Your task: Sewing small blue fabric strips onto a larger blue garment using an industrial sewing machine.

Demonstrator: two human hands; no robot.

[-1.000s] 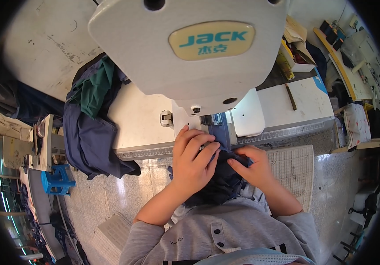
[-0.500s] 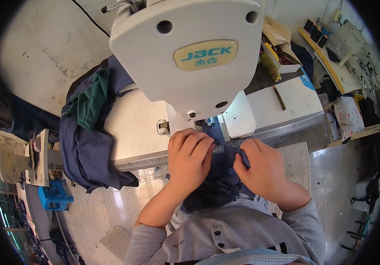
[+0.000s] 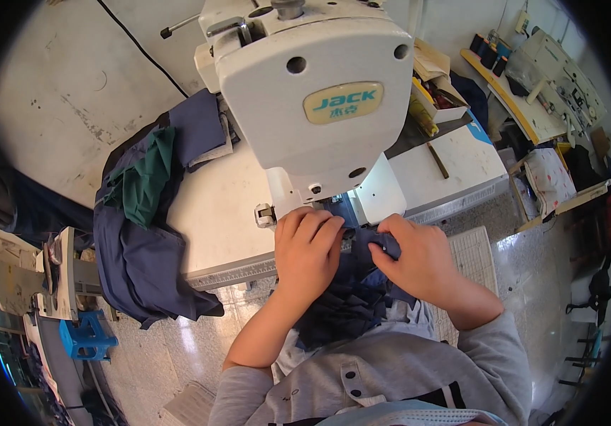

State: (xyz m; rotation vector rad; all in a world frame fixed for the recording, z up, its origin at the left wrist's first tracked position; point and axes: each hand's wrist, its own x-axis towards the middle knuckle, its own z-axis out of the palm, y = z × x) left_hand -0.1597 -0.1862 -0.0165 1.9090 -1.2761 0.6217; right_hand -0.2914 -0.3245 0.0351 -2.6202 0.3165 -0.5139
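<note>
A white sewing machine [image 3: 305, 135] stands before me, its lamp lighting the needle area. Navy fabric [image 3: 352, 305] runs from under the presser foot over the table's front edge and gathers in dark folds on my lap. Close to the left of the foot, my left hand [image 3: 307, 248] is closed on the fabric, knuckles up and fingers bent together; its fingertips are partly hidden. To the right, a little nearer me, my right hand [image 3: 419, 259] pinches a folded edge of the same fabric between thumb and fingers.
Navy and green garment pieces [image 3: 138, 234] hang over the table's left end. A ruler strip [image 3: 234, 272] lines the front edge. Right of the machine lie a thin brown stick [image 3: 438, 160] and a box of tools [image 3: 440, 103]. A blue stool [image 3: 88, 335] stands on the floor at left.
The whole view has shifted, showing more of the machine's top. My right hand has turned slightly, and its thumb and forefinger stand farther apart around the fabric fold. My left hand stays beside the foot.
</note>
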